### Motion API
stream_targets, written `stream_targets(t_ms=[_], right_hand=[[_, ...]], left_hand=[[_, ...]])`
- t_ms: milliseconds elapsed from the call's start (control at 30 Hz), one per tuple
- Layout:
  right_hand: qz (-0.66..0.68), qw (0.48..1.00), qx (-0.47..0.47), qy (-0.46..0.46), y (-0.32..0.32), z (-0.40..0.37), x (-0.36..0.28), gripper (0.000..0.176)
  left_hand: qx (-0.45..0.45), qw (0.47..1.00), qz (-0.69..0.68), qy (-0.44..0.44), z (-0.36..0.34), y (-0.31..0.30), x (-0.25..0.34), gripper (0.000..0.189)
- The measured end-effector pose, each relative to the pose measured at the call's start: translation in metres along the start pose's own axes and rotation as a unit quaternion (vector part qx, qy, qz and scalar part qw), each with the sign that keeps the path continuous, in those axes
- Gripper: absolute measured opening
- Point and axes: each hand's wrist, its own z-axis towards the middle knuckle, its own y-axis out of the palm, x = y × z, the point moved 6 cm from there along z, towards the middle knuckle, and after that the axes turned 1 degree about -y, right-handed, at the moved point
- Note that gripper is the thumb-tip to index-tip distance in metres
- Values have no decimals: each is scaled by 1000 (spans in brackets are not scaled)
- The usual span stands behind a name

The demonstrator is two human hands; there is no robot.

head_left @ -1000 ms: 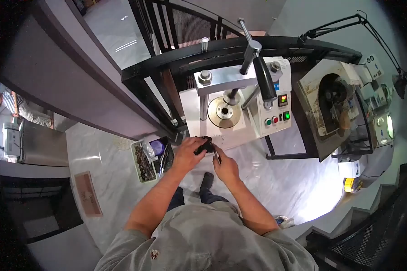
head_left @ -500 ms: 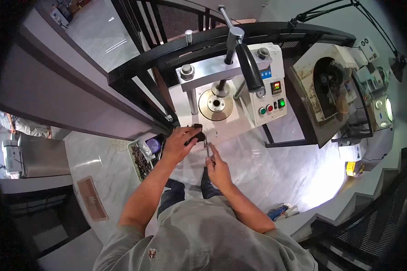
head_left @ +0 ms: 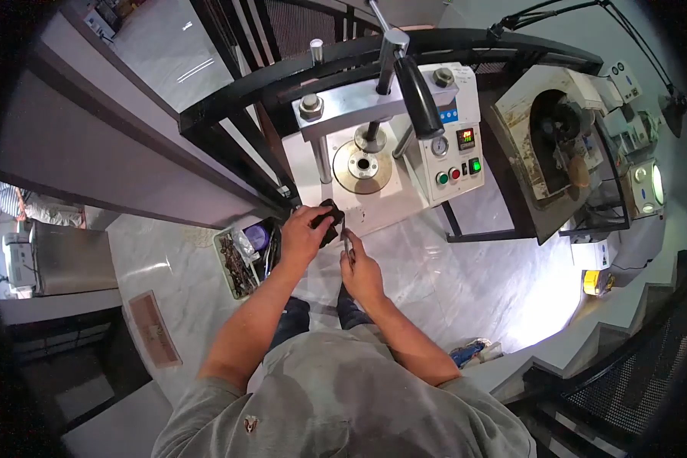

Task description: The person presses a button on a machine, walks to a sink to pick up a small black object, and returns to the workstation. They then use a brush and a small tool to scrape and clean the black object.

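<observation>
My left hand [head_left: 304, 235] is closed around a small black block-like piece [head_left: 329, 220] at the front edge of the white press [head_left: 370, 217]. In my right hand [head_left: 363, 275] is a slim metal tool [head_left: 346, 240], pointing up toward the black piece. The tool's tip is close to the piece; whether they touch is hard to tell. Just beyond my hands, the press has a round metal plate [head_left: 346, 177] with a holed ring [head_left: 363, 164] at its centre. A black-handled lever [head_left: 418, 95] sits on top.
A tray [head_left: 223, 263] of small dark pieces, with a purple roll [head_left: 256, 237] beside it, stands left of my hands. On the right, a stand holds a stained box-like machine [head_left: 517, 145]. A black railing [head_left: 275, 84] curves behind the press. Another person [head_left: 34, 206] is far left.
The black piece has turned and now sits more upright in my left hand. My right hand has shifted slightly left with the metal tool. The whole view has moved a little.
</observation>
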Motion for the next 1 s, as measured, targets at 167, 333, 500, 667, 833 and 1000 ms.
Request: stream_targets(t_ms=[167, 333, 500, 667, 833, 1000], right_hand=[[-46, 999, 1, 0, 4, 1, 9, 54], [52, 997, 49, 35, -22, -4, -3, 53], [59, 997, 32, 47, -11, -9, 4, 53], [80, 995, 63, 10, 5, -9, 1, 51], [55, 997, 47, 16, -4, -8, -4, 51], [45, 996, 74, -18, -17, -8, -7, 44]], left_hand=[[25, 998, 52, -30, -1, 0, -9, 25], [77, 987, 45, 136, 3, -29, -1, 26], [-40, 966, 117, 225, 11, -11, 12, 28], [-117, 961, 117, 220, 18, -1, 16, 26], [-99, 986, 40, 124, 18, 2, 2, 26], [-108, 988, 32, 107, 15, 4, -4, 26]])
